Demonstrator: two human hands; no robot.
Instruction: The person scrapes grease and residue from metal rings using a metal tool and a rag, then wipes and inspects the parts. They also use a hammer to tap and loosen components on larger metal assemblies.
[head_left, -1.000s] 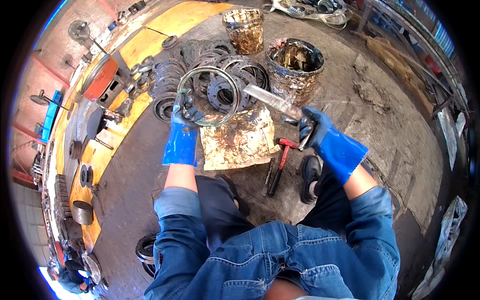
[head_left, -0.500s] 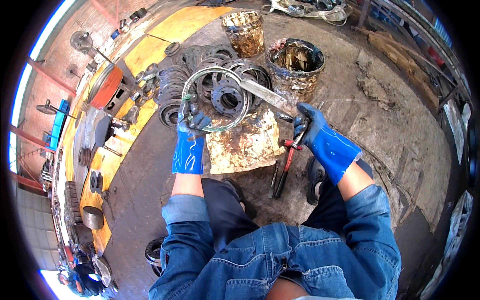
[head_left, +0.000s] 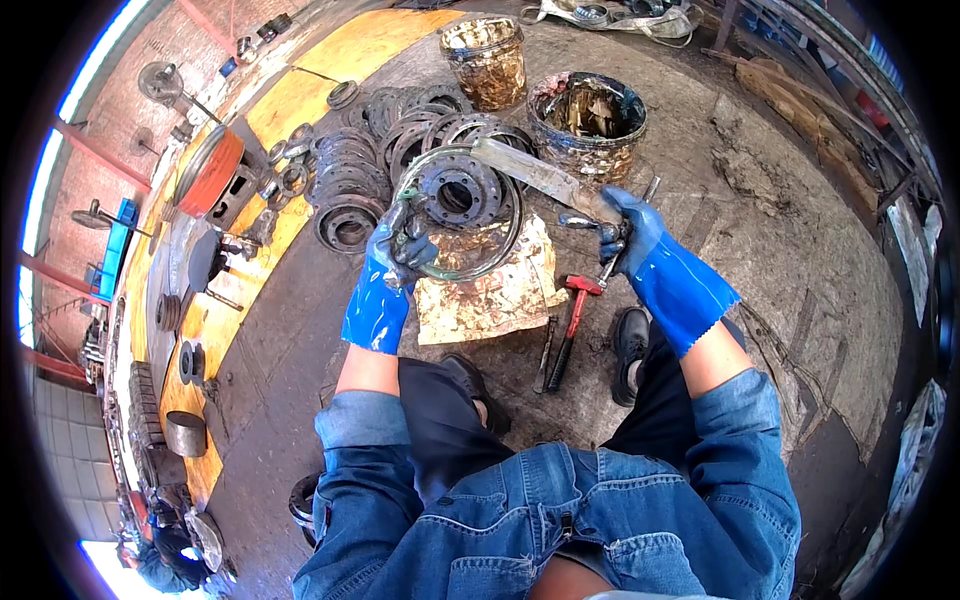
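Observation:
My left hand (head_left: 402, 245), in a blue rubber glove with dark grime, is closed round the near left side of a thin greasy metal ring (head_left: 518, 222). The ring is held up tilted above a round metal flange with bolt holes (head_left: 460, 190). My right hand (head_left: 632, 232), gloved alike, is closed on a scraper (head_left: 530, 172) with a long flat blade. Its blade points left, and the tip overlaps the ring's far rim; whether they touch I cannot tell. A slim metal rod (head_left: 652, 188) also sticks out of my right fist.
Many dark rings and flanges (head_left: 350, 180) lie heaped beyond my left hand. A grease-caked open bucket (head_left: 590, 150) stands ahead, another bucket (head_left: 487, 75) behind it. Below my hands lie stained cardboard (head_left: 480, 320), a red-headed hammer (head_left: 572, 335) and a thin bar (head_left: 546, 355).
The ring has shifted right and turned in my left hand, with its far side lower. My right hand and the scraper have moved slightly, and the blade still overlaps the rim.

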